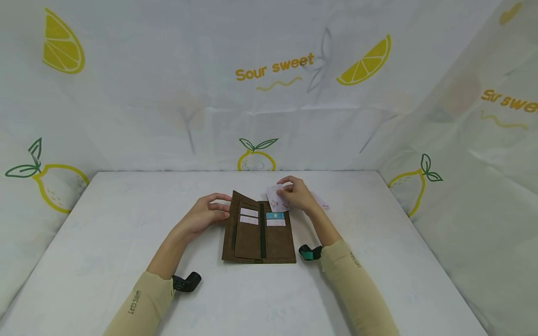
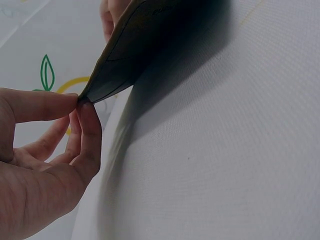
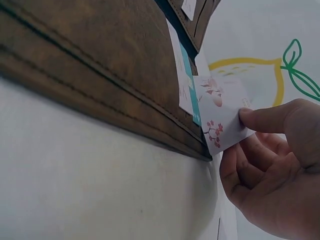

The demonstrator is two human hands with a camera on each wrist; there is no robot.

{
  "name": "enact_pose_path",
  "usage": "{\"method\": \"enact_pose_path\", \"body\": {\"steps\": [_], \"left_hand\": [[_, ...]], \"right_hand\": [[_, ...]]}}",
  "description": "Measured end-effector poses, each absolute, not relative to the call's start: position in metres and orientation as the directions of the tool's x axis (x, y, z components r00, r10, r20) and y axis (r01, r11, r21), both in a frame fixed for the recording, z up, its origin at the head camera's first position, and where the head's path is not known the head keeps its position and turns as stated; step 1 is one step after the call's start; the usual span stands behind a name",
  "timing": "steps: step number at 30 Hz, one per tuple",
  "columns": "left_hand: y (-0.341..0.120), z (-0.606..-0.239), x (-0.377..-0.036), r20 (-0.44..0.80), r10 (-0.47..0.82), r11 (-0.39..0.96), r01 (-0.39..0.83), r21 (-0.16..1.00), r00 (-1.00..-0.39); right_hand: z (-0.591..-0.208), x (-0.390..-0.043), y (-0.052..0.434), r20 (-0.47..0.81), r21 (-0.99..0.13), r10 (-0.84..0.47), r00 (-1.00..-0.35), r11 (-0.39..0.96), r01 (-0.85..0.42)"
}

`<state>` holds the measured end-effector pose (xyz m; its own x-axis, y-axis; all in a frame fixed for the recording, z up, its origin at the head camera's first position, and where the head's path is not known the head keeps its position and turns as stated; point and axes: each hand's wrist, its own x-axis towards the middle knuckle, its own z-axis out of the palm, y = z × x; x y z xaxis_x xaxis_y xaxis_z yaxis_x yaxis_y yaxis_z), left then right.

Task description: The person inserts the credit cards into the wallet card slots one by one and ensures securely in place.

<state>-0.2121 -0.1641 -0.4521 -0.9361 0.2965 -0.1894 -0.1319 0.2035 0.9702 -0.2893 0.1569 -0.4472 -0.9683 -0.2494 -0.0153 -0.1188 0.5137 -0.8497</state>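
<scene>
Pinching grip on both sides: the left hand (image 1: 206, 215) nips the lifted left edge of the long brown leather wallet (image 1: 259, 228) between thumb and fingertips (image 2: 82, 107), while the right hand (image 1: 297, 193) holds a small white card printed with pink blossoms (image 1: 277, 198) between thumb and forefinger, at the wallet's far right corner. In the right wrist view the card's (image 3: 220, 120) near edge sits against the wallet's (image 3: 100, 55) top rim, just beside the slots.

Spread open, the wallet lies near the middle of the white cloth-covered surface (image 1: 105, 242), with bare cloth on every side of it and the surface edges well apart from it. Its long axis runs from the person toward the back wall, with the card slots at the far end. Its left flap is tilted up off the cloth in the left hand's pinch (image 2: 125, 55).

Within the wallet, two white-edged cards (image 1: 249, 216) sit in the left slots, and a blue-topped card (image 1: 275, 216) above a white one in the right slots. More pale cards (image 1: 321, 203) lie on the cloth just right of the wallet, behind the right hand.
</scene>
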Motion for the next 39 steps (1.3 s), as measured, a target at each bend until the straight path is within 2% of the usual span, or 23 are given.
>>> {"method": "enact_pose_path", "body": {"steps": [11,18,28,39], "left_hand": [[-0.165,-0.452,-0.212,-0.192,0.300,0.193,-0.137,0.972,-0.934],[-0.164,-0.452,-0.212,-0.197,0.298,0.191,-0.144,0.971,-0.934],[-0.164,-0.452,-0.212,-0.192,0.301,0.189,-0.139,0.972,-0.934],[-0.163,-0.452,-0.211,-0.187,0.301,0.192,-0.133,0.972,-0.935]], "right_hand": [[-0.451,-0.291,0.148,-0.028,-0.851,-0.243,-0.970,0.515,-0.105],[-0.451,-0.290,0.146,-0.076,-0.849,-0.214,-0.974,0.527,-0.049],[-0.451,-0.289,0.156,-0.049,-0.763,-0.266,-0.963,0.631,-0.136],[-0.450,-0.288,0.166,-0.054,-0.761,-0.305,-0.951,0.629,-0.159]]}}
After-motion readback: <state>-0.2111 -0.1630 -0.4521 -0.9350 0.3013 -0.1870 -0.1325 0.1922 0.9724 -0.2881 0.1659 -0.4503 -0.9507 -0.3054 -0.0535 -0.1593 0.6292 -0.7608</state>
